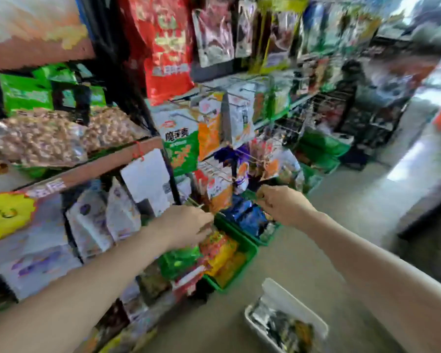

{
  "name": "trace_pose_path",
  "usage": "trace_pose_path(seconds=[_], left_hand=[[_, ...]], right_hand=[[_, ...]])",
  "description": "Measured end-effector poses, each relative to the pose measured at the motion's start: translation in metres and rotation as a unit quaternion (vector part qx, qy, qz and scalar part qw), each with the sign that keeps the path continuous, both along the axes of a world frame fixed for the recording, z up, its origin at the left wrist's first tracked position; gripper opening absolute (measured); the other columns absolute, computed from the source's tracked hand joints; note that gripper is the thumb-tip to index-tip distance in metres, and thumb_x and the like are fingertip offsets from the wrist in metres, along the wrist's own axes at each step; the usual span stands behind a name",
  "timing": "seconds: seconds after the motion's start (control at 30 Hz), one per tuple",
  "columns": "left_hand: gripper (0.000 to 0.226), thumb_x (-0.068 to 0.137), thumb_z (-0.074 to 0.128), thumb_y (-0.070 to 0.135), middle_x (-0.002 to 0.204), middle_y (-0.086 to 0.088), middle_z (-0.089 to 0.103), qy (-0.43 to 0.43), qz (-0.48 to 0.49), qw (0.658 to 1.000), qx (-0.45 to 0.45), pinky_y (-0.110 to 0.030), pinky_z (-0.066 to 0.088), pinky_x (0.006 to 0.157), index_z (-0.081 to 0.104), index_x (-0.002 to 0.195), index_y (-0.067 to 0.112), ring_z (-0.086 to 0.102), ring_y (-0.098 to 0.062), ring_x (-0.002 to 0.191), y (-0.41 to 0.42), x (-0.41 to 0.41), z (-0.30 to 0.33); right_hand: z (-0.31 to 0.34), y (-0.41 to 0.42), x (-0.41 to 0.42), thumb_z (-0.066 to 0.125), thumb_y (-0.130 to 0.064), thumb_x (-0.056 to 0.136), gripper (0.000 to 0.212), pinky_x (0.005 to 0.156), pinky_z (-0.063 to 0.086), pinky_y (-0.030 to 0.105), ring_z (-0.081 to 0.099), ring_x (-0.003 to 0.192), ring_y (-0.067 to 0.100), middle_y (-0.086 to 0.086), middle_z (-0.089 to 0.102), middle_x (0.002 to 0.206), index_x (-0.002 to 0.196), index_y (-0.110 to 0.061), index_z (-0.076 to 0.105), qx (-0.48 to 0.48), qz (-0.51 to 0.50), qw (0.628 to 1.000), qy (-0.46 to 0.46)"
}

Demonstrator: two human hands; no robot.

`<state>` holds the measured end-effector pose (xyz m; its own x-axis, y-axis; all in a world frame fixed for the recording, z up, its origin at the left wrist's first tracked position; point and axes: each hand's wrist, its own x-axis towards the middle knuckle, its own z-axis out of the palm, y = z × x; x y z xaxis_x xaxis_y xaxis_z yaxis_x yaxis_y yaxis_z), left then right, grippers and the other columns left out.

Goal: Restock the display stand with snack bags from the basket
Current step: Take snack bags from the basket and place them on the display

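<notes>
both hands are curled at the stand (229,149): left hand (186,225) pinches an orange bag (220,200), right hand (278,205) grips something unclear. white basket (285,319) sits on the floor below the right hand.

The display stand (229,138) with hanging snack bags (186,146) fills the centre of the frame. Shelves (87,171) of packets lie to its left. Bins (247,248) of packets sit on the floor below the stand. The basket (285,319) rests on the floor at lower right, before the bins.
</notes>
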<state>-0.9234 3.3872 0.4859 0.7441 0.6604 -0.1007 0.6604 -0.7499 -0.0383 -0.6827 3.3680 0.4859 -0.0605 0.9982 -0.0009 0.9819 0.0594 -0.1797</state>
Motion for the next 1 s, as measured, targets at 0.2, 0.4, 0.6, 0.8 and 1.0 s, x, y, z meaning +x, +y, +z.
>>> trace_pose_path(seconds=[0.2,0.4,0.6,0.8,1.0], left_hand=[[0.037,0.093,0.040,0.031,0.117,-0.005,0.059,0.024,-0.019,0.992,-0.120,-0.037,0.048,0.075,0.044,0.128,0.021,0.058,-0.027,0.103,-0.009,0.120,-0.094],[0.032,0.094,0.039,0.031,0.117,-0.006,0.060,0.088,-0.067,0.968,-0.226,-0.037,0.049,0.073,0.046,0.123,0.017,0.059,-0.027,0.101,0.020,0.218,-0.186],[0.029,0.094,0.038,0.026,0.121,-0.009,0.059,0.133,-0.082,0.933,-0.325,-0.039,0.049,0.080,0.050,0.117,0.014,0.057,-0.028,0.106,0.061,0.319,-0.293],[0.026,0.093,0.038,0.024,0.116,-0.011,0.062,0.179,-0.011,0.901,-0.395,-0.037,0.050,0.076,0.052,0.113,0.016,0.060,-0.031,0.099,0.069,0.369,-0.451],[0.031,0.093,0.037,0.018,0.129,-0.008,0.051,0.255,0.010,0.880,-0.401,-0.038,0.048,0.078,0.044,0.123,0.015,0.057,-0.030,0.105,0.041,0.376,-0.635]], right_hand=[[-0.086,-0.050,0.125,0.043,-0.030,0.091,0.017,0.073,0.051,0.038,0.064,0.090,0.035,0.013,0.067,0.099,0.096,-0.018,0.055,-0.113,-0.101,0.986,0.070],[-0.177,-0.077,0.206,0.039,-0.027,0.092,0.024,0.071,0.050,0.034,0.064,0.090,0.033,0.012,0.068,0.101,0.102,-0.015,0.058,-0.218,-0.222,0.947,0.084],[-0.277,-0.083,0.272,0.043,-0.023,0.090,0.019,0.075,0.050,0.035,0.063,0.094,0.030,0.011,0.067,0.103,0.097,-0.014,0.057,-0.308,-0.347,0.871,0.160],[-0.440,-0.089,0.298,0.039,-0.021,0.091,0.014,0.073,0.050,0.039,0.063,0.090,0.030,0.013,0.067,0.100,0.093,-0.015,0.052,-0.409,-0.374,0.805,0.210],[-0.635,-0.109,0.291,0.035,-0.019,0.094,0.027,0.066,0.040,0.033,0.050,0.077,0.025,0.012,0.059,0.092,0.068,-0.021,0.043,-0.479,-0.323,0.782,0.235]])
